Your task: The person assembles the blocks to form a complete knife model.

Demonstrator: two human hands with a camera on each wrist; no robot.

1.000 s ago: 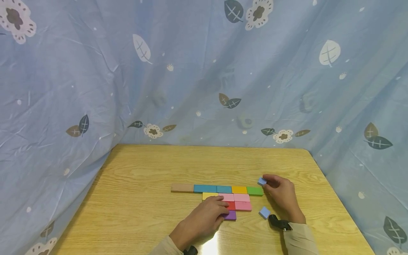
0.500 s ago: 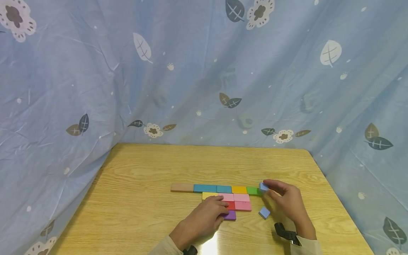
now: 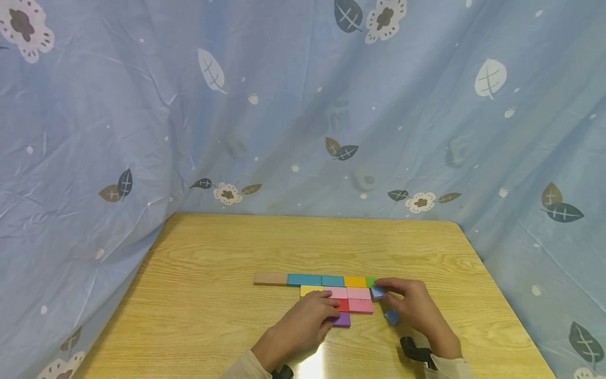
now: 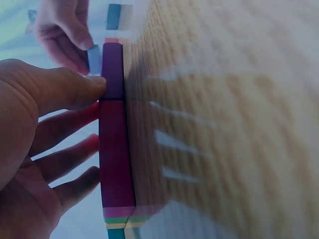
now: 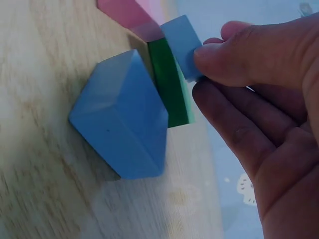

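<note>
Between thumb and fingertips, my right hand (image 3: 416, 309) pinches a small light blue block (image 3: 377, 292). In the right wrist view this block (image 5: 182, 44) overlaps the end of a green block (image 5: 167, 82), beside the pink blocks. A second light blue block (image 3: 391, 317) lies on the table just below that hand, partly covered by it. My left hand (image 3: 307, 320) rests over the flat coloured blocks, hiding some of them. Its thumb touches a purple block (image 4: 113, 72) in the left wrist view, with the other fingers along a red block (image 4: 117, 149).
Behind the hands runs a row of blocks: tan (image 3: 271, 279), a long blue one (image 3: 304, 280), a shorter blue one, orange and green. Yellow (image 3: 310, 289) and pink blocks (image 3: 361, 306) lie against it in front. A patterned blue curtain (image 3: 265, 105) encloses the wooden table (image 3: 213, 247).
The right hand has carried its light blue block toward me and left, from the far right of the row to beside the pink blocks. The left hand has stayed put.
</note>
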